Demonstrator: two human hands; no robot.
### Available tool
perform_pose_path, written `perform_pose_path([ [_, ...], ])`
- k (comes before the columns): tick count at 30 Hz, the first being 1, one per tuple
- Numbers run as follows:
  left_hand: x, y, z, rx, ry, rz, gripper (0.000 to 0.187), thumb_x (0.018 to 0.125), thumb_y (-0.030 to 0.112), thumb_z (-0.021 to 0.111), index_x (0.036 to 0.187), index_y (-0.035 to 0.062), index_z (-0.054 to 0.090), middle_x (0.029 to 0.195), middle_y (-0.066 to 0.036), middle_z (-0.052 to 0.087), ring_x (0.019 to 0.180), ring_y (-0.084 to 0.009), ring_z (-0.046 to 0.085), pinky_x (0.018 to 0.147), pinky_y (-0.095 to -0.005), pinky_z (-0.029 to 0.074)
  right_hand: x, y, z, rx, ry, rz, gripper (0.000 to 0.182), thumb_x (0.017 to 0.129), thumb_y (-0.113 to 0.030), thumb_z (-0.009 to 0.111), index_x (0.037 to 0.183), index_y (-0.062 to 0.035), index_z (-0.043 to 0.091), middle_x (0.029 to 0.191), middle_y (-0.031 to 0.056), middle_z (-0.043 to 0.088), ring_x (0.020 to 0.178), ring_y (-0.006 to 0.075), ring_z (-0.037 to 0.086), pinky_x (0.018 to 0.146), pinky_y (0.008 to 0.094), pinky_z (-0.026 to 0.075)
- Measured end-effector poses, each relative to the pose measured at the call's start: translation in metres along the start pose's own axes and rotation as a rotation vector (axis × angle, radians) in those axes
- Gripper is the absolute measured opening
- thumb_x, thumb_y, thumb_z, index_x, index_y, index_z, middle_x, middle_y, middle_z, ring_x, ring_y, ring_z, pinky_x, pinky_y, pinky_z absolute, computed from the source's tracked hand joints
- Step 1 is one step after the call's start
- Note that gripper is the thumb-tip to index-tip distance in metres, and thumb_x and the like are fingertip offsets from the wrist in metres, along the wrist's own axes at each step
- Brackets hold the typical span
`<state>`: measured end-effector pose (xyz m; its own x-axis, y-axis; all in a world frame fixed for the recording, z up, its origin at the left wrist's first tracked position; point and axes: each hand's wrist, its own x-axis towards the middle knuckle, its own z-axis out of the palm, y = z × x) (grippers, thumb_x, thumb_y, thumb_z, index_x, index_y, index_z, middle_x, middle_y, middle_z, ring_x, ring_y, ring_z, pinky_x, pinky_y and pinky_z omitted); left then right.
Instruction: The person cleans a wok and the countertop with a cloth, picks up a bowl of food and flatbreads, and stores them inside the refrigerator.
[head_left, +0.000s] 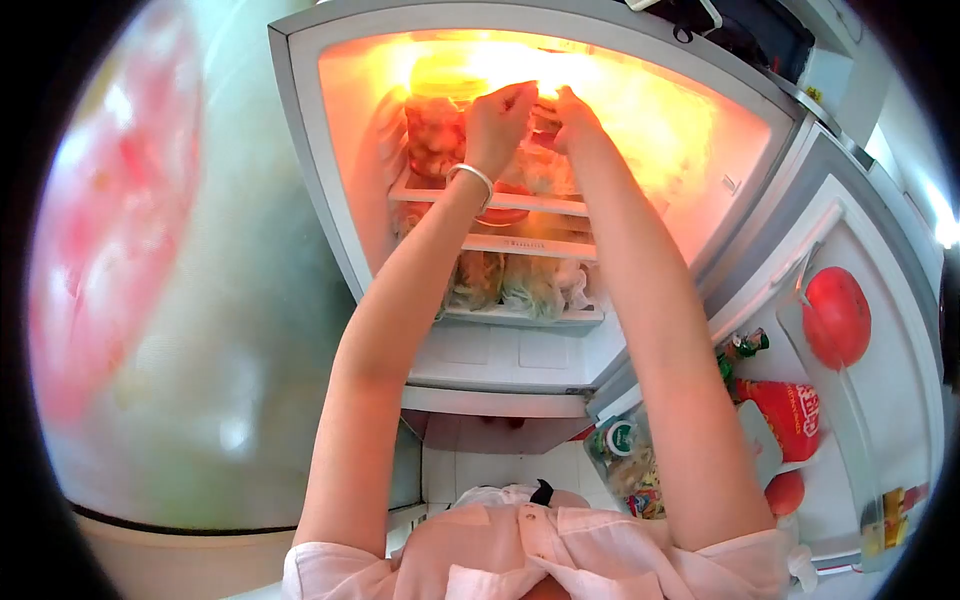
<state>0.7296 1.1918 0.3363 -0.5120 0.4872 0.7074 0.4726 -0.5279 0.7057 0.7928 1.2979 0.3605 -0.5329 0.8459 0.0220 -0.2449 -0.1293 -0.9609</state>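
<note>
Both of my arms reach into the lit upper part of an open fridge (345,130). My left hand (499,125), with a bracelet (474,178) on its wrist, is closed, its fingers curled near the bright lamp. Close on its right, my right hand (577,122) also has its fingers drawn together; glare hides what either hand holds. A jar of round pieces (432,140) stands left of my left hand on the upper shelf (425,194). Between and below the hands lies a clear plastic bag (548,172). A red dish (505,216) is partly visible under that shelf.
Bagged vegetables (535,285) fill the lower shelf. At right, the open fridge door (900,400) carries a red round item (837,318), a red packet (785,418) and a green bottle (748,343). A large glossy panel (240,330) stands close on the left.
</note>
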Motion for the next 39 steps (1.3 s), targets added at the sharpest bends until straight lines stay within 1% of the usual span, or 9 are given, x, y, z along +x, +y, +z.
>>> perform_pose_path([
  [4,0.032,-0.002,-0.003,-0.329,0.042,-0.16,0.024,0.088,0.022,0.059,0.094,0.0002,0.067,0.069,-0.003,0.059,0.058,-0.0099,0.054,0.054,-0.0222,0.045,0.02,-0.03,-0.027,-0.022,-0.223,0.231,0.035,0.096,-0.035,0.039,0.109,-0.0039,0.049,0.091,0.012,0.058,0.084,0.0248,0.058,0.068,0.0353,0.053],
  [11,0.059,0.006,0.0,-0.674,0.157,-0.198,0.021,0.089,0.018,0.057,0.088,-0.003,0.061,0.07,-0.008,0.061,0.058,-0.0166,0.06,0.057,-0.0261,0.053,0.058,-0.051,-0.064,-0.174,0.202,-0.158,0.017,0.088,-0.005,0.047,0.103,0.0002,0.054,0.097,0.018,0.059,0.088,0.0286,0.063,0.076,0.0384,0.056],
  [14,0.061,0.009,-0.004,-0.564,0.139,-0.305,0.023,0.088,0.02,0.056,0.1,0.0012,0.061,0.084,-0.009,0.064,0.08,-0.0187,0.062,0.08,-0.032,0.051,0.032,-0.064,-0.063,0.22,0.126,-0.33,0.025,0.094,-0.013,0.039,0.117,-0.0034,0.042,0.113,0.0122,0.057,0.105,0.0281,0.055,0.096,0.0615,0.033],
  [19,0.05,0.001,-0.01,-0.546,-0.098,-0.3,0.029,0.087,0.03,0.057,0.108,0.0105,0.06,0.104,-0.002,0.061,0.108,-0.0159,0.05,0.094,-0.0362,0.035,0.022,-0.04,-0.063,0.244,-0.003,-0.368,0.037,0.093,-0.02,0.045,0.126,-0.0059,0.036,0.127,0.0066,0.047,0.125,0.0199,0.036,0.098,0.063,0.024],
  [24,0.058,0.003,-0.009,-0.406,-0.311,-0.202,0.029,0.085,0.029,0.057,0.109,0.0117,0.059,0.108,0.0,0.059,0.11,-0.014,0.05,0.096,-0.0368,0.032,0.02,-0.008,-0.022,-1.381,0.001,-0.526,0.124,0.058,-0.061,0.074,0.143,0.0029,0.01,0.129,0.0176,0.044,0.115,0.0269,0.047,0.093,0.0331,0.04],
  [28,0.038,0.01,-0.021,-0.481,-0.283,-0.158,0.031,0.087,0.02,0.054,0.114,0.0061,0.058,0.111,-0.005,0.06,0.109,-0.0143,0.052,0.095,-0.0322,0.036,0.068,-0.004,-0.021,-1.024,-0.067,-0.581,0.043,0.082,-0.023,0.061,0.115,0.0001,0.048,0.106,0.0173,0.058,0.091,0.0274,0.058,0.073,0.0354,0.05],
  [30,0.024,0.007,-0.035,-0.409,-0.164,-0.171,0.031,0.087,0.018,0.054,0.115,0.0042,0.057,0.105,-0.007,0.062,0.1,-0.0158,0.057,0.087,-0.0291,0.043,0.071,-0.014,-0.021,-0.218,0.041,-0.386,0.016,0.084,0.001,0.05,0.1,0.0003,0.051,0.096,0.0143,0.058,0.079,0.0246,0.058,0.059,0.0324,0.05],
  [36,-0.023,-0.044,-0.041,0.061,-0.229,-0.117,0.027,0.087,0.013,0.053,0.111,0.0032,0.059,0.106,-0.01,0.063,0.098,-0.017,0.058,0.08,-0.0263,0.047,0.133,-0.015,-0.015,0.701,0.029,-0.228,0.013,0.081,0.004,0.044,0.092,0.0066,0.052,0.078,0.0142,0.052,0.061,0.0225,0.05,0.053,0.0301,0.046],
  [39,-0.049,-0.038,-0.034,0.208,-0.254,-0.047,0.026,0.086,0.014,0.055,0.108,0.0013,0.06,0.105,-0.015,0.063,0.094,-0.019,0.06,0.081,-0.0266,0.047,0.13,-0.017,-0.033,0.295,-0.014,-0.318,0.01,0.081,0.002,0.041,0.082,0.0042,0.052,0.068,0.0106,0.048,0.058,0.0202,0.049,0.052,0.03,0.044],
])
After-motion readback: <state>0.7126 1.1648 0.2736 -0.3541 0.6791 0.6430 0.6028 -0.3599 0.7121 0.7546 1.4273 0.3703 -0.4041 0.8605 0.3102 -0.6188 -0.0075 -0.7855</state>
